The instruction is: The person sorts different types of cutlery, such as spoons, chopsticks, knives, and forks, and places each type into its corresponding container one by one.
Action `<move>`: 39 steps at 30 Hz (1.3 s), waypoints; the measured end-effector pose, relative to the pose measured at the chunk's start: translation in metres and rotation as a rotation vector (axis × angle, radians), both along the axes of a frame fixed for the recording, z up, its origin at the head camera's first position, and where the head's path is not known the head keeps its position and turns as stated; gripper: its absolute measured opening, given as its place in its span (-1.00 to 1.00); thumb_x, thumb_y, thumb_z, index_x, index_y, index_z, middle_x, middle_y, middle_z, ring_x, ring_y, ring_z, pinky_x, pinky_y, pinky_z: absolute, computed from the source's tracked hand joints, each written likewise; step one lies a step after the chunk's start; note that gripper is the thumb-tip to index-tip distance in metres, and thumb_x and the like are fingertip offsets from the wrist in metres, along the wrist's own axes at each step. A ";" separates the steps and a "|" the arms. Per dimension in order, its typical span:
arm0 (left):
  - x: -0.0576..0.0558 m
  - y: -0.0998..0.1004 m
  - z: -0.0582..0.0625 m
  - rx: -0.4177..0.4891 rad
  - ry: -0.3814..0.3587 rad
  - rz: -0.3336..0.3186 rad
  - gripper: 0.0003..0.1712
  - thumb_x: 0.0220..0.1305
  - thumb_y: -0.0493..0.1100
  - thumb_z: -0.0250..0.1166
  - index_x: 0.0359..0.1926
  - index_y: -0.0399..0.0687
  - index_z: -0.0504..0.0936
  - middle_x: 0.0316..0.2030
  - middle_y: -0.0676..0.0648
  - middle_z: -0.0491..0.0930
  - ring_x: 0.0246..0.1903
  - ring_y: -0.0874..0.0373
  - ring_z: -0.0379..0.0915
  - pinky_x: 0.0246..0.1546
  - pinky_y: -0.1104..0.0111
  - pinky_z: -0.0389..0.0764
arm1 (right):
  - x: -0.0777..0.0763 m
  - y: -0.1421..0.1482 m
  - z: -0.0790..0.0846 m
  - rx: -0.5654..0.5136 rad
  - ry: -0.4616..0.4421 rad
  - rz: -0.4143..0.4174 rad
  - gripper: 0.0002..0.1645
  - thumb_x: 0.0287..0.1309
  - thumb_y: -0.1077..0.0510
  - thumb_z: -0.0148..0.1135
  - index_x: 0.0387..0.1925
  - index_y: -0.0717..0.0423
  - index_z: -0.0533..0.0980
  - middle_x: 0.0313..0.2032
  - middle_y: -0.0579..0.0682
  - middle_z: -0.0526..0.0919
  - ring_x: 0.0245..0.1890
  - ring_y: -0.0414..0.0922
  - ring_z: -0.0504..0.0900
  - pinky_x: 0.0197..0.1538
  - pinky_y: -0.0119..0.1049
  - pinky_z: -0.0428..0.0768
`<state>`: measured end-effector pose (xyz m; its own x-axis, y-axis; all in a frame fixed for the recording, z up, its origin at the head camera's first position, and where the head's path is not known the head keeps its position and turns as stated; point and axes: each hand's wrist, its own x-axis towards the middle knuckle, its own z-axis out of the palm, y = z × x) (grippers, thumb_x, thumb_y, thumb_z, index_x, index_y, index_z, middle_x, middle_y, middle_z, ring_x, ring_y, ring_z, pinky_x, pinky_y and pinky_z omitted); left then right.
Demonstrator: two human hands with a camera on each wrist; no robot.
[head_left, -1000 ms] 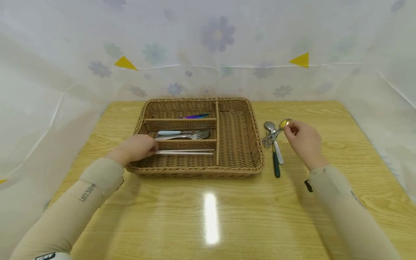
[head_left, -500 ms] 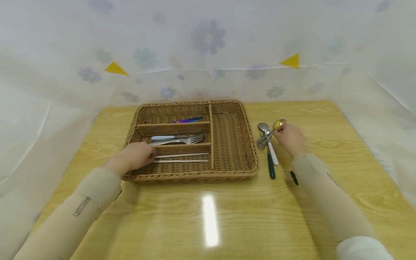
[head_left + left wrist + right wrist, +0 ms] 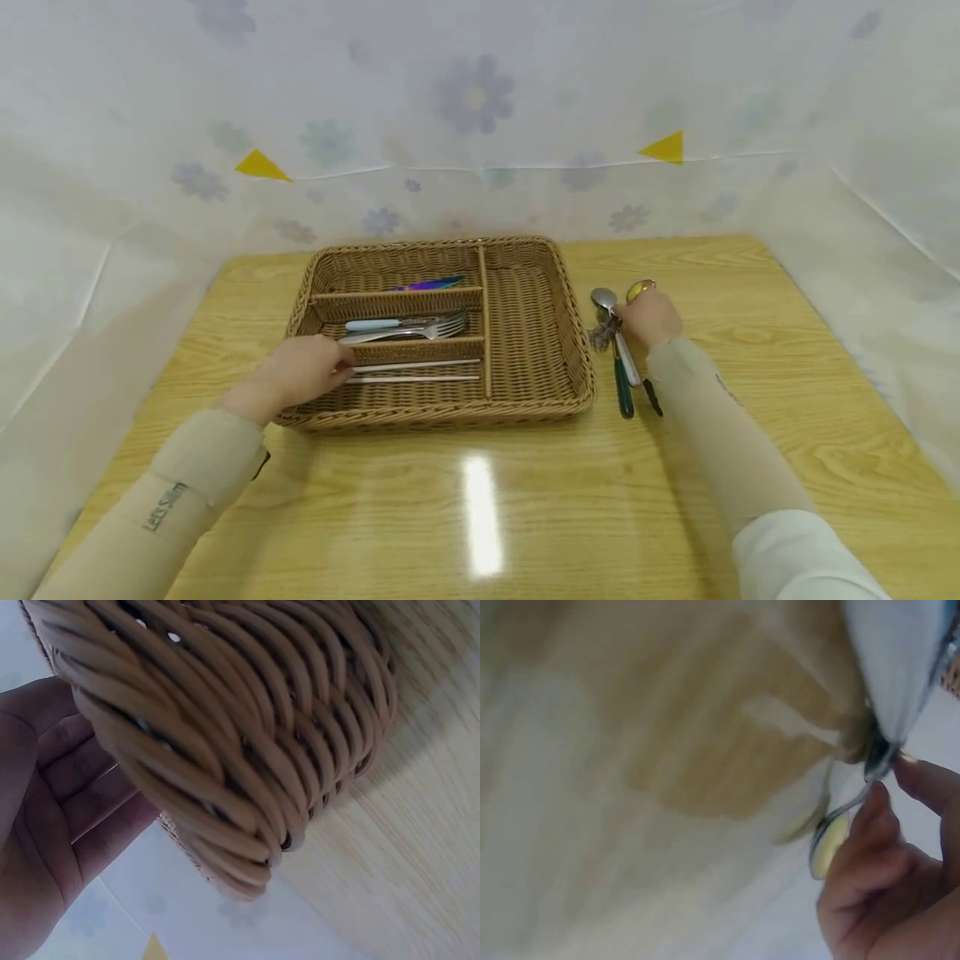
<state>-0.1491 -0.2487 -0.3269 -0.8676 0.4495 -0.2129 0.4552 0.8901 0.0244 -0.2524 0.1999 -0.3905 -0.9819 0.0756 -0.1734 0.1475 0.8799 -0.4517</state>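
My left hand (image 3: 311,367) reaches over the near left corner of the wicker basket (image 3: 442,414). Its fingertips pinch the left ends of two white chopsticks (image 3: 420,378) in the front compartment. In the left wrist view, the rim hides those fingertips. Right of the basket, my right hand (image 3: 652,319) pinches the thin handle of a gold-bowled spoon (image 3: 830,847), whose bowl shows behind the hand in the head view. Crossing under that hand lie a silver spoon (image 3: 603,297), a dark green handle (image 3: 624,392) and a white handle (image 3: 628,360).
A fork (image 3: 450,327) and a pale blue-handled piece (image 3: 372,325) lie in the middle compartment. A rainbow-coloured knife (image 3: 431,284) sits in the back one. The wooden table (image 3: 360,517) ends at a flowered curtain (image 3: 472,192).
My right hand has moved left and down from the gold spoon's bowl to its handle. The chopsticks have spread slightly apart. My left hand stays at their ends; the head view has shifted.
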 end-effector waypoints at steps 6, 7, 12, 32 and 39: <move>0.000 0.000 0.002 0.002 0.021 -0.011 -0.84 0.24 -0.16 0.24 -0.27 -0.13 0.69 -0.44 -0.04 0.68 -0.55 0.20 0.55 -0.47 0.26 0.60 | -0.004 0.008 0.008 -0.046 -0.103 0.062 -0.58 0.18 0.08 0.09 -0.72 0.19 0.46 -0.84 -0.07 0.44 -0.76 -0.19 0.40 -0.40 -0.21 0.47; 0.000 0.000 0.002 0.003 0.023 -0.012 -0.84 0.24 -0.16 0.24 -0.26 -0.13 0.69 -0.44 -0.05 0.68 -0.55 0.19 0.55 -0.47 0.26 0.60 | -0.006 0.010 0.007 -0.073 -0.128 0.062 -0.61 0.18 0.10 0.09 -0.69 0.22 0.47 -0.84 -0.10 0.44 -0.77 -0.22 0.40 -0.42 -0.25 0.47; 0.003 0.003 0.003 0.004 0.021 -0.007 -0.81 0.25 -0.16 0.22 -0.22 -0.15 0.69 -0.37 -0.07 0.70 -0.48 0.15 0.59 -0.41 0.23 0.62 | -0.011 0.014 0.000 -0.422 -0.272 -0.077 -0.77 0.17 0.19 0.11 -0.36 0.35 0.48 -0.76 -0.19 0.52 -0.71 -0.32 0.51 -0.51 -0.43 0.56; 0.004 0.002 -0.001 0.022 0.034 0.001 -0.84 0.25 -0.18 0.22 -0.26 -0.12 0.69 -0.42 -0.05 0.69 -0.53 0.20 0.56 -0.49 0.28 0.59 | -0.011 0.019 0.009 -0.686 -0.413 -0.172 -0.77 0.25 0.26 0.05 -0.54 0.16 0.48 -0.73 -0.16 0.54 -0.69 -0.34 0.53 -0.49 -0.51 0.55; 0.004 0.005 0.003 0.035 0.034 -0.019 -0.86 0.26 -0.18 0.21 -0.30 -0.10 0.68 -0.48 0.00 0.66 -0.57 0.23 0.52 -0.52 0.29 0.56 | -0.007 0.022 0.012 -0.666 -0.359 -0.218 -0.87 0.26 0.24 0.05 -0.35 0.26 0.45 -0.71 -0.17 0.53 -0.68 -0.34 0.51 -0.47 -0.47 0.57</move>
